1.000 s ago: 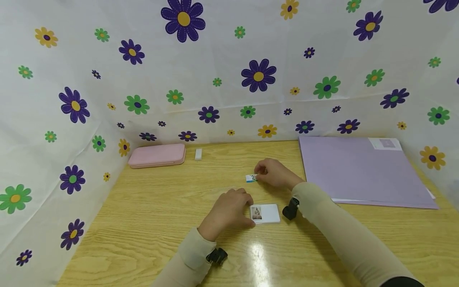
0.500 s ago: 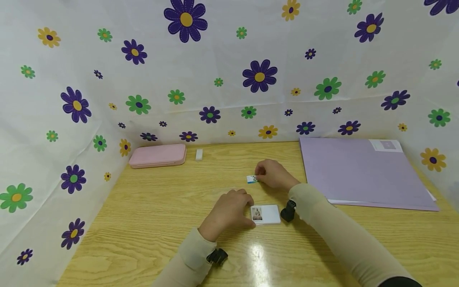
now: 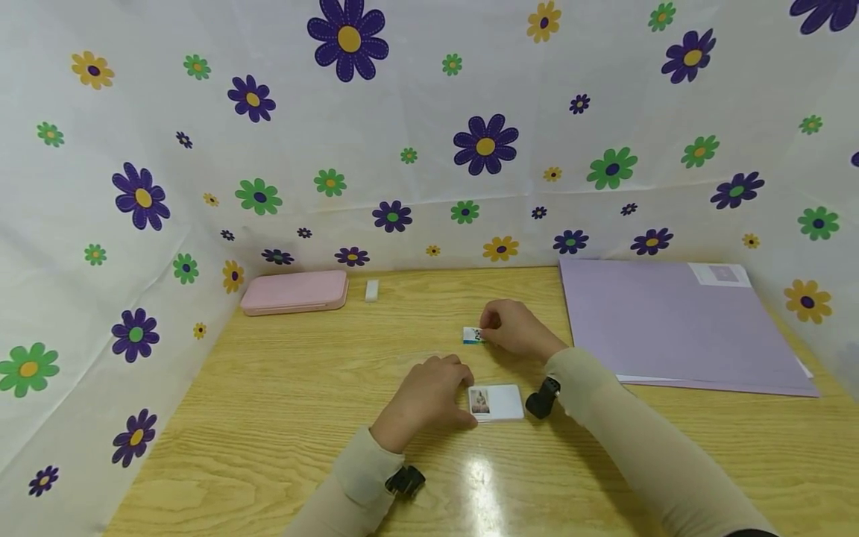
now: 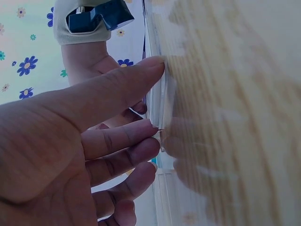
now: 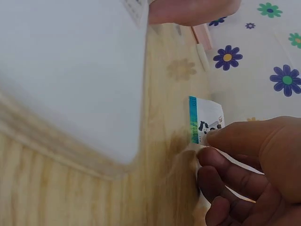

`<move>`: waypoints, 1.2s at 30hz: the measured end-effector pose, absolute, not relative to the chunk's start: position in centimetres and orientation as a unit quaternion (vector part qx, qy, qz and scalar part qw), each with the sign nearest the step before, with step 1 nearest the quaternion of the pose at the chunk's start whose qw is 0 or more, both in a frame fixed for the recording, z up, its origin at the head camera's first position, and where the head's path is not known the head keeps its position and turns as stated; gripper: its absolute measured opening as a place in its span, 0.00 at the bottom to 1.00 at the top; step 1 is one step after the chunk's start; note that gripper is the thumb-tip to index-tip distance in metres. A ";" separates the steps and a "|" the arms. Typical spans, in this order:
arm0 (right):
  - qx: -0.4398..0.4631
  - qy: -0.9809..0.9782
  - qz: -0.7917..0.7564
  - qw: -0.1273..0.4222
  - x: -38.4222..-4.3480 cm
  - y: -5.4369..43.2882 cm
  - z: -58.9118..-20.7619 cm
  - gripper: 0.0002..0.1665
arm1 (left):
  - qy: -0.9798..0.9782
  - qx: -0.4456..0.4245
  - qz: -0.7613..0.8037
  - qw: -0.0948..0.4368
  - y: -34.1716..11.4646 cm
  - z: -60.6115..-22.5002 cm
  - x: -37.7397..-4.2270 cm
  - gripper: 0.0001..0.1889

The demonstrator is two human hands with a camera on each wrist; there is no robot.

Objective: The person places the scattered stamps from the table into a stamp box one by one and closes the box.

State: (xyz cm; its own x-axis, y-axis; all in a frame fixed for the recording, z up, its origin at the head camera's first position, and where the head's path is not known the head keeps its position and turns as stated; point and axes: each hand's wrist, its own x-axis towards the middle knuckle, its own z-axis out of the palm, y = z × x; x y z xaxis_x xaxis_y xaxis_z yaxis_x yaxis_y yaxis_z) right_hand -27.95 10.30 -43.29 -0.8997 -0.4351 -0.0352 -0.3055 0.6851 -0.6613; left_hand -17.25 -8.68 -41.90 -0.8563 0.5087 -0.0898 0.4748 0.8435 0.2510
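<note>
On the wooden table lies a white stack of cards [image 3: 505, 403] with rounded corners, a small brownish picture [image 3: 479, 400] at its left end. My left hand [image 3: 424, 397] holds that end, thumb at the near side and fingers at the far side. Layered edges of the stack show in the right wrist view. Beyond it, my right hand [image 3: 518, 328] pinches a small white printed paper piece [image 5: 207, 115] between thumb and index finger. The paper has a teal strip along one edge and black cartoon-like print, partly covered by the thumb.
A pink pencil case [image 3: 294, 292] and a small white eraser-like block [image 3: 372, 291] lie at the back left. A large lilac folder [image 3: 678, 328] with paper edges poking out lies at the right. A flowered cloth [image 3: 403, 97] stands behind the table [image 3: 302, 395].
The right hand and the paper piece have shifted very slightly to the right. The left hand stays at the stack of cards.
</note>
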 end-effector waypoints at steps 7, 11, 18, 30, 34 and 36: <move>-0.195 0.897 -0.382 0.106 -27.6 10.8 -43.4 0.05 | 0.955 0.260 0.119 0.073 -8.7 -42.2 -17.3 0.27; -0.205 0.894 -0.387 0.098 -27.1 11.1 -43.1 0.04 | 0.955 0.263 0.118 0.071 -8.7 -42.2 -17.3 0.27; -0.218 0.890 -0.391 0.086 -26.0 11.8 -42.4 0.02 | 0.956 0.260 0.116 0.074 -8.7 -42.1 -17.2 0.27; -0.231 0.881 -0.405 0.078 -24.4 13.1 -41.5 0.05 | 0.956 0.259 0.117 0.070 -8.8 -42.0 -17.3 0.27; -0.236 0.874 -0.413 0.096 -23.6 13.6 -41.4 0.05 | 0.955 0.261 0.123 0.070 -8.8 -42.0 -17.3 0.27; -0.237 0.871 -0.417 0.104 -23.4 13.9 -41.4 0.05 | 0.955 0.261 0.124 0.070 -8.7 -42.0 -17.2 0.27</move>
State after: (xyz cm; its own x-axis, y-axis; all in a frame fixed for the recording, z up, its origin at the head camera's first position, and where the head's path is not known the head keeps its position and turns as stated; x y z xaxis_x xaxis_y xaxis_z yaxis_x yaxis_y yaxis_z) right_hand -23.38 13.91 -41.39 -0.8659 -0.5000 0.0167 -0.3262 0.5390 -0.7766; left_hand -17.22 -8.72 -41.96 -0.8543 0.5151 -0.0696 0.4802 0.8334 0.2737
